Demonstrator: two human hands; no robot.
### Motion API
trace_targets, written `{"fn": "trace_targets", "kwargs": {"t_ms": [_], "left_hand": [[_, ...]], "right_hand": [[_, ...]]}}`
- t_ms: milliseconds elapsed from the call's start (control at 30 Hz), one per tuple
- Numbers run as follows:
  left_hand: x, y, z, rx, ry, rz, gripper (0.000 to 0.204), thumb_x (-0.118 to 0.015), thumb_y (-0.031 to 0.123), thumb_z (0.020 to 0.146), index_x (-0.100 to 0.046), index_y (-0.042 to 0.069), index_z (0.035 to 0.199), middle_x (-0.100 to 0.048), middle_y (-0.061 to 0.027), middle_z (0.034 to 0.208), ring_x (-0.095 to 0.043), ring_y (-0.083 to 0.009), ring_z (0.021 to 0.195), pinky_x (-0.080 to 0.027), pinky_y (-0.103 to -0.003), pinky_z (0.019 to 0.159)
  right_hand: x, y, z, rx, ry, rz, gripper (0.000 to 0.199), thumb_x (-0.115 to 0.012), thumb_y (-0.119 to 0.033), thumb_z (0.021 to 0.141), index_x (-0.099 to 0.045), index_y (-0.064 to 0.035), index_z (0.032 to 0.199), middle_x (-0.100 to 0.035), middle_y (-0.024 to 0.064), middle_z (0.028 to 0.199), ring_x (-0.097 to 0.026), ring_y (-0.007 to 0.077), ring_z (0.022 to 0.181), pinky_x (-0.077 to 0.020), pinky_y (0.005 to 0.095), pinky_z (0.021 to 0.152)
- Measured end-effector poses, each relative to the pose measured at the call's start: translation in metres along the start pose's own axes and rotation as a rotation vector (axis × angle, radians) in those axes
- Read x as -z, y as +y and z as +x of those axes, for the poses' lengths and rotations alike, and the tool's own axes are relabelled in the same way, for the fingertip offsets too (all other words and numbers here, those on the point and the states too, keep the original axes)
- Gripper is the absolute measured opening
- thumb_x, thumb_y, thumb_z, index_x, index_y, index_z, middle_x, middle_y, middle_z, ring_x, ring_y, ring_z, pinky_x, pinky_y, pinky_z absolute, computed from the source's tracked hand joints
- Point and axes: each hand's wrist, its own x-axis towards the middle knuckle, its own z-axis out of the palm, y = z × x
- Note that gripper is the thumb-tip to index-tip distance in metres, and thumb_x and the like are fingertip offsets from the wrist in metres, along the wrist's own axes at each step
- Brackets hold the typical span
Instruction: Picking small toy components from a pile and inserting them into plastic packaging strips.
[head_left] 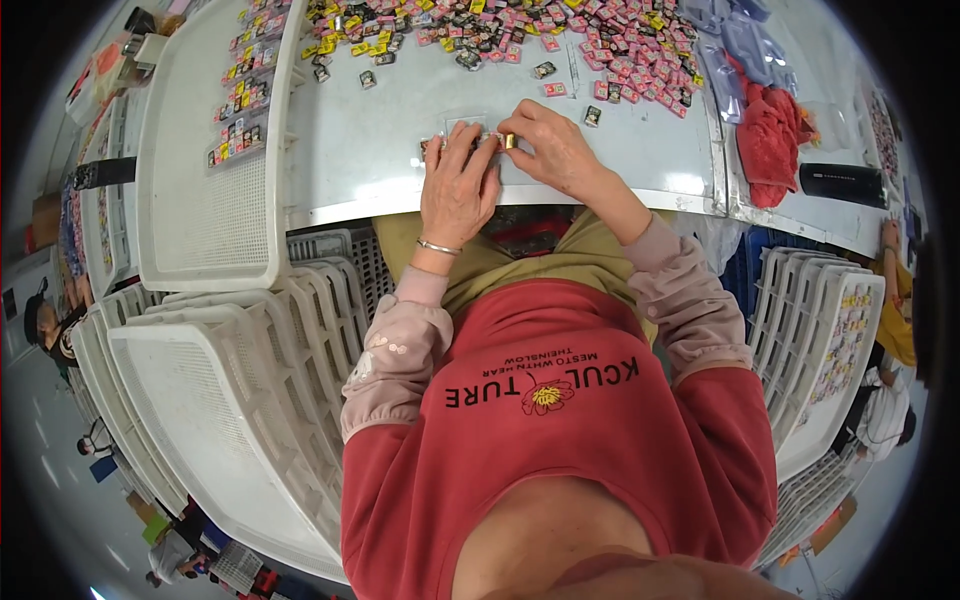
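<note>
Red sweatshirt (590, 345) is draping me; my right hand (556, 152) is pinching a gold piece (511, 141), my left hand (460, 182) covering packs (424, 148), grip unclear.

The person's left hand (460, 178) is palm down, fingers forward; the right hand (553, 150) angles inward, fingers bent, close beside it.

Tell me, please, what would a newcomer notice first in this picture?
The red shirt fills the lower middle, with a yellow flower printed on it. Across the table's far side spreads a bright heap of small pink, yellow and black pieces. Between these, the left hand and right hand are close together.
</note>
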Motion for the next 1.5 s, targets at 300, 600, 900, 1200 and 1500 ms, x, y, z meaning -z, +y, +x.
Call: {"fn": "trace_targets", "kwargs": {"t_ms": [300, 600, 900, 1200, 1500], "left_hand": [[0.014, 0.017, 0.035, 0.512, 0.022, -1.074, 0.020, -0.065, 0.007, 0.084, -0.062, -0.002, 0.102, -0.066, -0.0075, 0.092, -0.063, -0.0171, 0.081, -0.051, -0.028, 0.072], [0.021, 0.013, 0.040, 0.739, -0.095, -1.458, 0.020, -0.060, 0.012, 0.091, -0.063, -0.002, 0.105, -0.066, -0.0079, 0.096, -0.063, -0.0150, 0.083, -0.053, -0.029, 0.073], [0.036, -0.007, 0.038, 0.545, 0.272, -0.728, 0.017, -0.062, 0.010, 0.088, -0.067, 0.000, 0.100, -0.068, -0.0078, 0.088, -0.064, -0.0159, 0.075, -0.051, -0.026, 0.067], [0.001, 0.000, 0.003, -0.033, -0.036, -0.084, 0.032, -0.059, 0.009, 0.083, -0.059, 0.008, 0.115, -0.055, -0.0102, 0.122, -0.046, -0.0336, 0.120, -0.032, -0.048, 0.101], [0.002, 0.005, 0.005, -0.048, -0.048, 0.011, 0.036, -0.059, 0.010, 0.080, -0.059, 0.008, 0.116, -0.052, -0.0098, 0.122, -0.044, -0.0318, 0.119, -0.030, -0.047, 0.102]], "right_hand": [[0.032, -0.032, 0.010, 0.104, 0.134, 0.114, 0.033, -0.065, 0.000, 0.070, -0.061, -0.0030, 0.103, -0.055, 0.0109, 0.088, -0.057, 0.0295, 0.080, -0.0475, 0.0359, 0.067], [0.045, -0.027, -0.005, -0.010, 0.140, 0.353, 0.035, -0.074, -0.002, 0.071, -0.062, -0.0005, 0.103, -0.061, 0.0082, 0.096, -0.062, 0.0155, 0.080, -0.0507, 0.0262, 0.066], [0.035, 0.010, -0.005, -0.131, 0.192, 0.433, 0.026, -0.074, -0.005, 0.073, -0.064, -0.0007, 0.097, -0.064, 0.0053, 0.088, -0.061, 0.0110, 0.074, -0.0496, 0.0225, 0.065], [0.004, 0.011, 0.002, -0.139, -0.039, 0.057, 0.027, -0.076, -0.009, 0.067, -0.065, -0.0010, 0.091, -0.060, 0.0105, 0.077, -0.062, 0.0239, 0.071, -0.0496, 0.0338, 0.065], [0.000, 0.002, -0.015, -0.015, 0.064, -0.011, 0.034, -0.070, -0.006, 0.071, -0.062, -0.0024, 0.104, -0.058, 0.0128, 0.091, -0.058, 0.0306, 0.084, -0.0483, 0.0383, 0.071]]}}
